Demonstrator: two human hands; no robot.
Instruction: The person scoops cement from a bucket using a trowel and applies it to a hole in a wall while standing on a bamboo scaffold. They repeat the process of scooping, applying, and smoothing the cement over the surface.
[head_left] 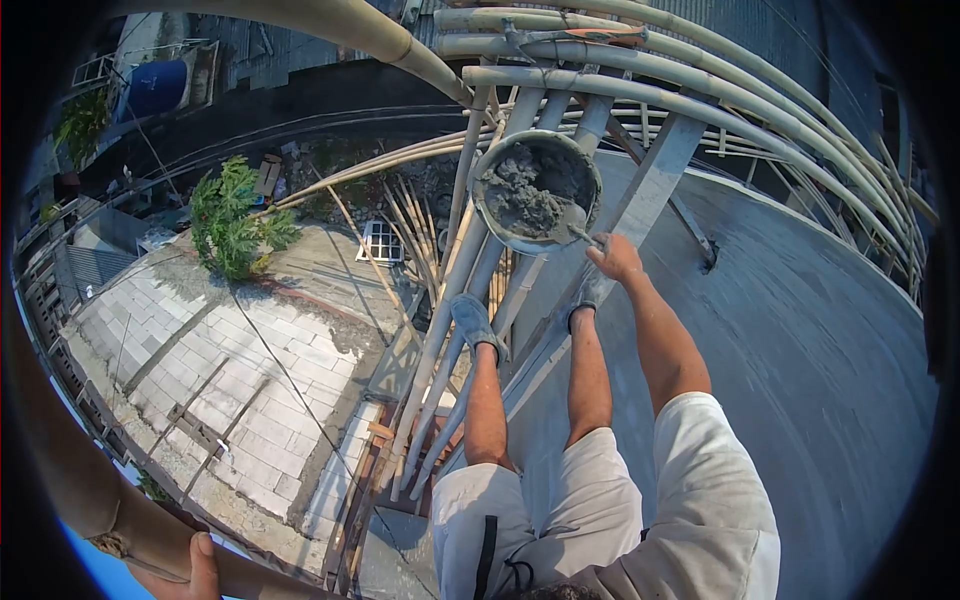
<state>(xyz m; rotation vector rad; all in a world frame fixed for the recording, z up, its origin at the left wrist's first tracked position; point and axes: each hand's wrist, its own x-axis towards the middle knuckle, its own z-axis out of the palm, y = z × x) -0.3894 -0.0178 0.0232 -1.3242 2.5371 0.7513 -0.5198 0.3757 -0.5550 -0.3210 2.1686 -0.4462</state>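
Note:
My right hand [618, 258] is closed round the handle of a trowel [574, 222]. The trowel's blade dips into wet grey mortar [525, 190] at the near right side of a round bucket [520, 244]. The bucket sits up against bamboo poles in front of my feet. At the lower left, my left hand [185, 582] grips a thick bamboo pole [150, 535], with its thumb showing and the other fingers mostly hidden.
My shoes [472, 320] rest on narrow bamboo poles [432, 385] high above the ground. A smooth grey plastered wall [770, 340] fills the right. Curved bamboo rails [600, 80] cross ahead. Far below left lie pale blockwork [250, 400] and a leafy tree [230, 220].

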